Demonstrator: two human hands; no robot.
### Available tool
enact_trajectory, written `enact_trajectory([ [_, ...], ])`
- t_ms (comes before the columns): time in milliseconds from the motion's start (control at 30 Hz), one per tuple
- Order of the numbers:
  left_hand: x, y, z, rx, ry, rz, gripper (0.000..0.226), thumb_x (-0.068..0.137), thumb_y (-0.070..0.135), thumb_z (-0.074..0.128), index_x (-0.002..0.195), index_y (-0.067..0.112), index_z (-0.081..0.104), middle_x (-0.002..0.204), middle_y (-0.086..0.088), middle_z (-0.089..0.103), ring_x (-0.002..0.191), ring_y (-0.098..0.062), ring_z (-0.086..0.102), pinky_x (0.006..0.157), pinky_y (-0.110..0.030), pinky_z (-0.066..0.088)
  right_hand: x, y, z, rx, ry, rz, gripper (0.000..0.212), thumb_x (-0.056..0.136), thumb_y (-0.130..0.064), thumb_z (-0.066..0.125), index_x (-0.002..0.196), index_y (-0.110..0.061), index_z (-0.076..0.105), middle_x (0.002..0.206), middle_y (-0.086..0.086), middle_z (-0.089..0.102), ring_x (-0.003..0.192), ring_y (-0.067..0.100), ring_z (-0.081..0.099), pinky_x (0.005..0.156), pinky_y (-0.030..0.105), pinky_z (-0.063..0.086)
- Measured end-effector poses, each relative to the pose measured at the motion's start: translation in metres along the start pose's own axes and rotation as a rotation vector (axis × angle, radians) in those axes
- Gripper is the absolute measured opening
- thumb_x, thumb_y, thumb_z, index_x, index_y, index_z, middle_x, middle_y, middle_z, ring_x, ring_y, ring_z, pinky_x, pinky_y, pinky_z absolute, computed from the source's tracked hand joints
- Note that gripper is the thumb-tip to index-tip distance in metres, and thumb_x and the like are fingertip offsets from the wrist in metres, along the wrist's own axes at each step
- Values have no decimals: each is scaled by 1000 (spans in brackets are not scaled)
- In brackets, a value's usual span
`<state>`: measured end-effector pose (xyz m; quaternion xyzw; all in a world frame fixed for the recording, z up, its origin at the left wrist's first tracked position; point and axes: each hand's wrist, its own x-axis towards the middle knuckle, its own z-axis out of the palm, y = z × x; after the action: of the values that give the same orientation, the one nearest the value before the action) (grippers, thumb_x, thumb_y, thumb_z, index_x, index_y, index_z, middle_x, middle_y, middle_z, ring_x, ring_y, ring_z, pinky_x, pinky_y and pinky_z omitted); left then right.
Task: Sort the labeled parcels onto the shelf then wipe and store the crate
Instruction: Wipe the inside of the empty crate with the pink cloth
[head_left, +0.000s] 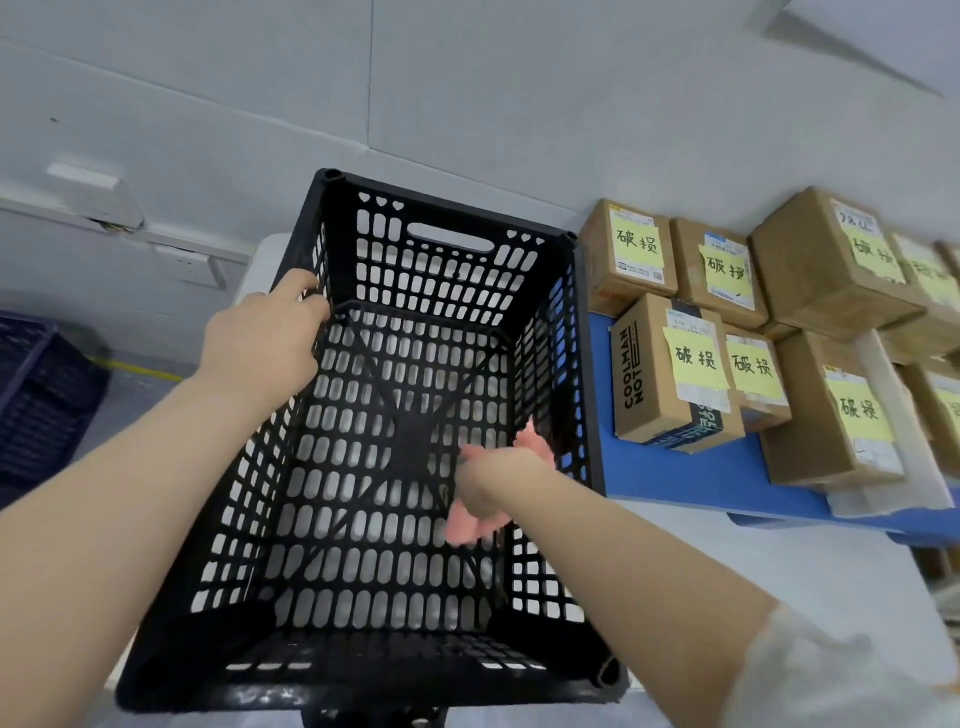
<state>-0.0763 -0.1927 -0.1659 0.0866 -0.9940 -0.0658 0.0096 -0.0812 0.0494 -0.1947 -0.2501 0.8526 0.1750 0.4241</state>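
**Pink cloth being held inside the black crate**

Nearest the camera, a white sleeve (831, 675) is being worn on the right arm, which is being reached over the crate's near right corner. The black perforated crate (363, 670) is being kept upright on a white tabletop (267, 260), just beside the blue shelf (691, 478), and nothing but the cloth and the hand is being shown inside it. The right hand (498, 483) is being held low inside the crate, near its right wall, with its grip clamped on a pink cloth (470, 525); both are being blurred. The left hand (265, 332) is being kept on the crate's left wall, its grip clamped over the top rim. The cardboard parcels (826, 260) are being stored on the shelf to the right, packed close together, each being marked by a yellow handwritten note; one box (649, 374) is printed "COOLMAN NOT". A dark blue crate (36, 395) is being kept on the floor at far left.
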Motion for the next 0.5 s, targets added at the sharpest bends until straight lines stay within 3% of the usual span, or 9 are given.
enact_trajectory([
  [33, 0, 0, -1, 6, 0, -2, 39, 80, 1, 54, 116, 18, 59, 139, 3, 38, 95, -31, 56, 56, -35, 38, -21, -4, -11, -93, -53, 57, 65, 91, -50, 41, 150, -27, 23, 151, -5, 32, 140, 34, 28, 113, 51, 22],
  [100, 0, 1, -2, 21, 6, 1, 39, 82, 1, 52, 118, 16, 56, 141, 1, 37, 95, -33, 55, 56, -35, 38, -63, 1, -40, -139, 144, 107, 59, 91, -45, 46, 143, -22, 34, 146, -6, 34, 137, 36, 30, 113, 59, 14],
  [167, -3, 3, -3, 34, 19, 16, 39, 82, 0, 52, 119, 13, 54, 143, -2, 35, 99, -36, 53, 57, -37, 41, -96, 8, -47, -202, 443, 116, 59, 91, -24, 51, 146, -15, 30, 146, 3, 37, 138, 31, 30, 115, 52, 14],
  [200, -4, 4, -4, 30, 22, 21, 39, 82, 0, 52, 120, 12, 53, 145, -3, 34, 102, -38, 51, 59, -40, 42, -106, 11, -42, -247, 487, 97, 64, 89, -19, 51, 148, -13, 25, 148, 8, 36, 141, 31, 24, 117, 49, 8],
  [267, -3, 4, -9, -12, -4, 32, 42, 83, 4, 52, 124, 13, 53, 150, -4, 28, 111, -40, 48, 70, -45, 46, -111, 14, -26, -236, 390, 194, 74, 84, -34, 46, 150, -12, 20, 155, 14, 23, 146, 33, 6, 119, 49, -3],
  [367, 0, -1, -21, -107, -217, 102, 53, 82, 7, 52, 134, 21, 50, 156, -2, 17, 126, -36, 42, 98, -45, 43, -79, 14, 6, -244, 206, 288, 86, 87, -59, 40, 152, -12, 7, 159, 15, -5, 146, 34, -9, 116, 44, -12],
  [433, -4, -4, -27, -160, -306, 106, 59, 81, 4, 50, 136, 24, 46, 159, 2, 9, 130, -30, 42, 97, -40, 44, -65, 13, 15, -95, 181, 240, 68, 88, -70, 31, 144, -32, 35, 155, 5, 26, 142, 28, 21, 113, 36, 14],
  [467, -10, -4, -29, -165, -309, 102, 59, 81, 3, 49, 135, 25, 46, 159, 4, 7, 127, -28, 46, 92, -38, 45, -60, 13, 19, -44, 106, 184, 81, 72, -88, 12, 131, -45, 46, 140, -1, 46, 128, 25, 42, 100, 33, 34],
  [500, -19, -3, -27, -164, -290, 98, 57, 81, 3, 50, 134, 25, 47, 159, 6, 6, 122, -27, 50, 85, -35, 47, -57, 12, 26, 57, 35, 151, 107, 39, -95, -9, 121, -54, 47, 125, -4, 56, 110, 18, 55, 81, 26, 43],
])
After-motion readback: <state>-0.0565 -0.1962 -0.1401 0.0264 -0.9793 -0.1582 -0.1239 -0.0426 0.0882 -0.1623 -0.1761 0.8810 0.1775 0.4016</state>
